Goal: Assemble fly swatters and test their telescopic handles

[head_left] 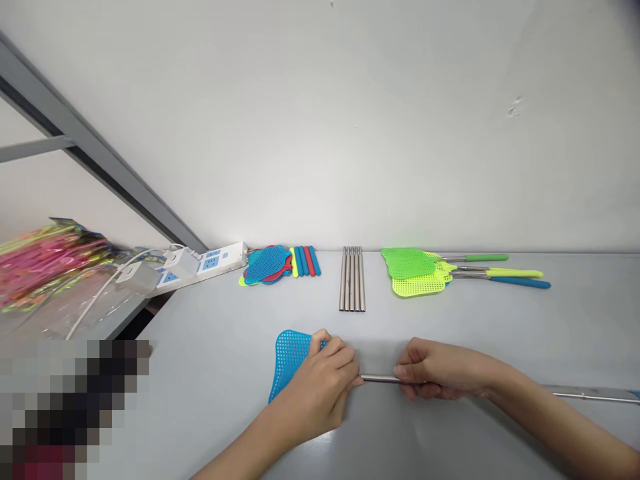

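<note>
A blue perforated fly swatter head (pixel 290 357) is in my left hand (pixel 327 377), which is closed around its narrow neck and covers part of the mesh. A slim metal rod (pixel 379 379) shows between my hands, level with the table. My right hand (pixel 437 368) pinches this rod between thumb and fingers. Beyond my right forearm a thin metal length (pixel 583 395) reaches the right edge of the view, with a bit of blue at its end. Whether it is the same rod is hidden by my arm.
Along the wall lie stacked swatter heads (pixel 269 263), several coloured grips (pixel 305 261), a row of metal rods (pixel 353 280) and a pile of whole fly swatters (pixel 420 273). On the left are a power strip (pixel 215 262) with chargers and bagged colourful items (pixel 55 260).
</note>
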Demonstrator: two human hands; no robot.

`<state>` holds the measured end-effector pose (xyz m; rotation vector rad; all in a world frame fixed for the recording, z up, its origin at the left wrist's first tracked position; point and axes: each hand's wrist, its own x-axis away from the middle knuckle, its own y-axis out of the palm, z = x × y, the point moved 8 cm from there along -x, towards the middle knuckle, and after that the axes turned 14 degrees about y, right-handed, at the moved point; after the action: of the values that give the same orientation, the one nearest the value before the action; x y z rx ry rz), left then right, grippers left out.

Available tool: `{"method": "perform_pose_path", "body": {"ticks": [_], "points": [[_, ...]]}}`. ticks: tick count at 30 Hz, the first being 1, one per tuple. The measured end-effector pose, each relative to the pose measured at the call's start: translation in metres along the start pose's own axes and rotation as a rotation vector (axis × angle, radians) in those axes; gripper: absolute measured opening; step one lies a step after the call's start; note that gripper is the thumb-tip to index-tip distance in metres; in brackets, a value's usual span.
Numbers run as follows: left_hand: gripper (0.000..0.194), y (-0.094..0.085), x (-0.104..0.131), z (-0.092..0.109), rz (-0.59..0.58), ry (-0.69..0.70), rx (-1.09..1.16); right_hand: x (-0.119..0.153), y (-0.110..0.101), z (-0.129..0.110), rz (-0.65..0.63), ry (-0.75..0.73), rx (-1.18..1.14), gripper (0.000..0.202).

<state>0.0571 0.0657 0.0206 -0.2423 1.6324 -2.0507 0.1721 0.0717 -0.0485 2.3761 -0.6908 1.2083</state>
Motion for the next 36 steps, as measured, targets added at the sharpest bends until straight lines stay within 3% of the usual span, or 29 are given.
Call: {"method": "perform_pose_path", "body": {"ticks": [11, 15, 23, 28, 32, 36], "points": [[0.029, -0.009, 0.004, -0.020, 0.010, -0.097, 0.063, 0.006, -0.002, -0.016, -0.047, -0.122, 0.024, 0.034], [0.029, -0.012, 0.007, -0.029, 0.023, -0.117, 0.058, 0.013, -0.015, -0.017, 0.039, -0.116, 0.082, 0.033], [0.025, -0.028, 0.018, -0.054, 0.108, -0.212, -0.033, 0.049, -0.060, -0.017, 0.283, -0.091, 0.210, 0.035], [0.020, -0.036, 0.022, -0.059, 0.158, -0.245, -0.101, 0.066, -0.073, -0.016, 0.324, -0.105, 0.299, 0.037], [0.024, -0.044, 0.029, -0.069, 0.271, -0.341, -0.159, 0.070, -0.076, -0.017, 0.359, -0.140, 0.311, 0.039], [0.039, -0.055, 0.050, -0.094, 0.509, -0.572, -0.115, 0.072, -0.075, -0.021, 0.360, -0.165, 0.288, 0.041]]}}
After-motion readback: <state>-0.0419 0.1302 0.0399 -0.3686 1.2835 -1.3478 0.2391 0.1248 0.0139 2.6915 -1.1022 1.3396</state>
